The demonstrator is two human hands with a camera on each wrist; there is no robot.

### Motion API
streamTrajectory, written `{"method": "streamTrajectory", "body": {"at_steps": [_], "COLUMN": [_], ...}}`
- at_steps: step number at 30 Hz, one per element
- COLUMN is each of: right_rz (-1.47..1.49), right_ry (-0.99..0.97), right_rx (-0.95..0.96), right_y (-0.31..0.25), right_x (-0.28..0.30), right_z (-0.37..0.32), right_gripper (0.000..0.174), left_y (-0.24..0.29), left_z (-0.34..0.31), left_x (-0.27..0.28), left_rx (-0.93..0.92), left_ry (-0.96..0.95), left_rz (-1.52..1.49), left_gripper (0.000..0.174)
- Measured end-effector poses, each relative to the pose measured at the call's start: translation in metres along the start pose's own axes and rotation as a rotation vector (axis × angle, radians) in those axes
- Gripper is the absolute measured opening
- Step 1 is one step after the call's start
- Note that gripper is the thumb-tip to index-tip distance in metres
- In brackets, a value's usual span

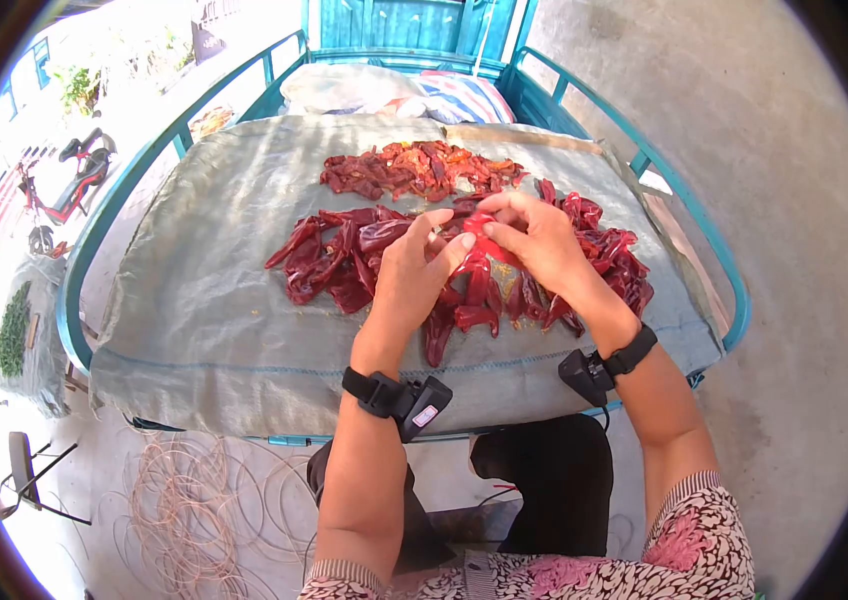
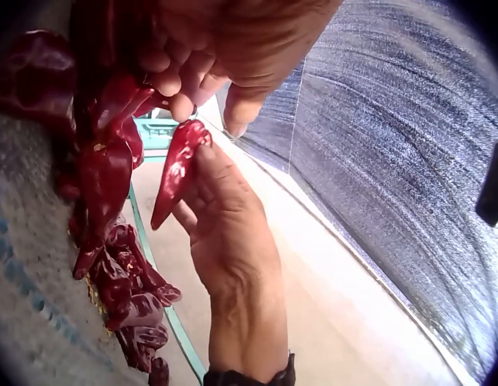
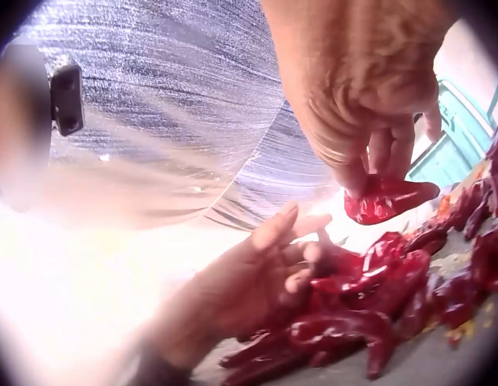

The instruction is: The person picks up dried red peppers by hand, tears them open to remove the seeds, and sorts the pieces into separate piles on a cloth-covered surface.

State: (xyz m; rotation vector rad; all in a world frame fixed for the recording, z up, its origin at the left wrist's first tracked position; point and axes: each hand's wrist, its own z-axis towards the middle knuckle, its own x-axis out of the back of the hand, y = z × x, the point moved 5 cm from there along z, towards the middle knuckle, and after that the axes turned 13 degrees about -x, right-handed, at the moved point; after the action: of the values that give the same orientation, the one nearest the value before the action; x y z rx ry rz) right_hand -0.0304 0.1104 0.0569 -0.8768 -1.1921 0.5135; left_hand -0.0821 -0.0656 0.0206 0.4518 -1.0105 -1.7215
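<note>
My right hand (image 1: 552, 255) pinches a glossy dried red chili pepper (image 3: 390, 201) between thumb and fingers, its pointed tip directed away from the hand. Close by the pepper's stem end is my left hand (image 1: 410, 282), its thumb and forefinger spread apart with a gap between them. In the left wrist view, those left fingertips (image 2: 181, 107) come right up to the top of the pepper. Both hands hover over a front heap of dark red dried peppers (image 1: 329, 265). Behind it lies a second heap of flatter, more orange-red peppers (image 1: 414, 170).
A grey woven sheet (image 1: 194, 260) covers the teal cart bed, with rails (image 1: 689, 205) along both sides. Stuffed sacks (image 1: 354, 88) sit at the far end. Yellow seeds are scattered among the peppers. On the floor at left lie coiled strands (image 1: 184, 500).
</note>
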Motion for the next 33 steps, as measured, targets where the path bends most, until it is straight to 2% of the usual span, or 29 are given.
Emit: {"method": "streamTrajectory", "body": {"at_steps": [2, 3, 7, 8, 10, 13, 16, 20, 21, 24, 25, 28, 31, 32, 33], "right_rz": [0.220, 0.216, -0.046, -0.247, -0.769, -0.897, -0.954, -0.731, -0.712, -0.239, -0.094, 0.174, 0.191, 0.205, 0.124], "right_ry": [-0.130, -0.221, 0.107, 0.188, 0.372, 0.228, 0.184, 0.231, 0.321, 0.279, 0.226, 0.043, -0.103, -0.137, -0.067], "right_rx": [0.024, 0.026, 0.135, 0.165, -0.026, -0.256, -0.175, -0.150, -0.068, -0.066, 0.052, 0.112, 0.107, 0.112, 0.192], "right_y": [-0.017, -0.022, -0.011, 0.009, 0.032, 0.066, 0.064, 0.052, 0.040, 0.012, 0.018, -0.006, -0.042, -0.046, -0.034], "right_x": [-0.010, -0.012, 0.011, 0.021, 0.026, 0.020, 0.016, 0.027, 0.030, 0.034, 0.030, 0.009, -0.001, -0.004, 0.001], "right_z": [-0.005, -0.006, 0.015, 0.032, 0.043, 0.062, 0.061, 0.056, 0.048, 0.030, 0.034, 0.020, -0.001, -0.003, 0.011], "right_gripper": [0.024, 0.024, 0.028, 0.032, 0.037, 0.041, 0.039, 0.030, 0.026, 0.023, 0.022, 0.020, 0.023, 0.025, 0.026], "left_y": [0.001, -0.001, -0.013, -0.015, -0.016, -0.015, -0.015, -0.018, -0.017, -0.012, -0.009, 0.000, 0.000, -0.001, -0.001], "left_z": [0.001, 0.001, 0.000, 0.000, 0.001, 0.000, 0.000, -0.001, -0.001, 0.000, 0.000, 0.002, 0.000, 0.000, 0.000], "left_x": [-0.001, -0.001, 0.003, 0.004, 0.006, 0.010, 0.010, 0.008, 0.007, 0.005, 0.005, 0.001, 0.000, 0.001, 0.001], "left_rx": [0.014, 0.039, 0.095, 0.099, 0.107, 0.097, 0.114, 0.117, 0.108, 0.108, 0.114, 0.096, -0.015, 0.001, 0.018], "left_ry": [-0.015, -0.018, 0.102, 0.121, 0.159, 0.251, 0.219, 0.134, 0.124, 0.101, 0.095, 0.055, -0.006, 0.025, 0.056], "left_rz": [-0.048, -0.114, -0.256, -0.265, -0.285, -0.304, -0.280, -0.279, -0.274, -0.224, -0.201, -0.116, -0.021, -0.035, -0.048], "left_gripper": [0.030, 0.029, 0.023, 0.025, 0.029, 0.035, 0.040, 0.041, 0.041, 0.035, 0.032, 0.030, 0.031, 0.031, 0.031]}}
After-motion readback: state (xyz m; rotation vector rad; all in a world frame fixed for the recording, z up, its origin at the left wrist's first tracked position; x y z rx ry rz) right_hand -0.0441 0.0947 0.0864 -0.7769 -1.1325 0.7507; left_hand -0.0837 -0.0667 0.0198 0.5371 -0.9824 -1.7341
